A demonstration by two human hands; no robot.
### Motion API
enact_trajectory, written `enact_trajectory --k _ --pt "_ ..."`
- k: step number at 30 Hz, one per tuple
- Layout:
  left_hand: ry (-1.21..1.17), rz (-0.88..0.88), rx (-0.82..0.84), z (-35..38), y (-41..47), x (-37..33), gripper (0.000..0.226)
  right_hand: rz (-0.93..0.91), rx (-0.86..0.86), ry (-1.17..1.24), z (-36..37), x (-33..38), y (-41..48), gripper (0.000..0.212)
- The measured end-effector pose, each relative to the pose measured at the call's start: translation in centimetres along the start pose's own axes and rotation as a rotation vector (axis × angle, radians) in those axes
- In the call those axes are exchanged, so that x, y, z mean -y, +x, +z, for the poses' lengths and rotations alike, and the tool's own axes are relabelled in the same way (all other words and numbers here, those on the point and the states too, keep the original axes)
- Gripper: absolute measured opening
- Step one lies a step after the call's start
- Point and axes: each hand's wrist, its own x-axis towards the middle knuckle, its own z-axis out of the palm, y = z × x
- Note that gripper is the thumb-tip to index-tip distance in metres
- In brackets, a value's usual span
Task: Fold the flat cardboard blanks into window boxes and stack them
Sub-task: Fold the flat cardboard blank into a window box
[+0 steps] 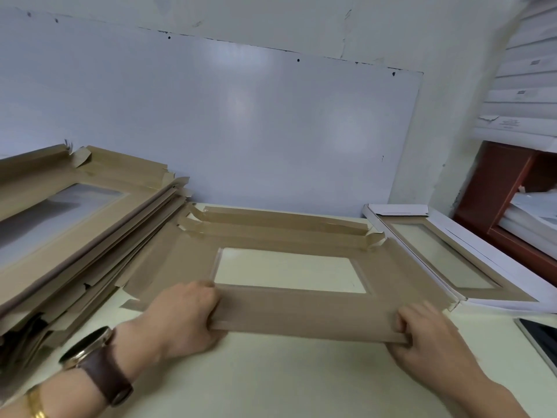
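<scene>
A large whiteboard (211, 116) is mounted on the wall behind a pale table (286, 384). Along the table's left edge, a tall, untidy stack of flat blanks (75, 224) is piled, with a clear window showing in the top one. At the middle of the table, near its front edge, a brown cardboard blank (301, 309) with a rectangular window is laid flat, its near flap raised. Toward the back right corner, a folded window box (482, 251) with white sides is set. The raised flap is gripped at its left end by the left hand (180, 318) and at its right end by the right hand (431, 336), fingers curled round the edge. A brown-strapped watch (90, 348) is worn on the left wrist.
</scene>
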Motion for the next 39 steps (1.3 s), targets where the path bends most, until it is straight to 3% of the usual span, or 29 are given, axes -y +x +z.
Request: enact_trajectory --k 2,5,9,12,16,21,23,28,33,39 --pt "-0.052 0.035 0.040 0.5 -0.4 -0.9 0.024 0.028 0.005 0.046 0.5 0.7 -0.6 0.039" --pt "-0.069 0.083 0.066 1.3 -0.4 -1.9 0.039 -0.010 0.064 0.063 0.9 2.0 -1.1 0.021" --pt "-0.127 0.063 0.141 2.5 -0.8 -3.4 0.058 -0.086 0.125 0.010 1.0 4.2 -1.2 0.048" --pt "-0.175 0.028 0.230 3.5 -1.2 -4.5 0.057 -0.163 0.145 -0.089 1.3 5.4 -1.4 0.060" --pt "-0.203 -0.013 0.265 4.0 -1.1 -5.7 0.064 -0.134 0.253 -0.098 1.3 7.0 -1.4 0.058" --pt "-0.203 0.105 0.231 4.2 0.0 -8.0 0.069 -0.227 0.451 0.076 3.2 10.5 -0.1 0.066" --pt "-0.200 0.123 0.220 4.3 0.2 -8.2 0.070 -0.257 0.449 0.066 3.8 11.1 0.2 0.066" --pt "-0.185 0.117 0.207 4.6 -0.3 -6.2 0.072 -0.213 0.541 0.023 3.7 8.7 -0.4 0.070" --pt "-0.187 0.069 0.245 4.2 -0.9 -3.6 0.075 -0.121 0.594 0.004 2.7 5.2 -1.0 0.089" --pt "-0.201 0.021 0.292 3.7 -1.9 -0.3 0.075 -0.020 0.593 0.012 1.0 1.4 -1.9 0.063"
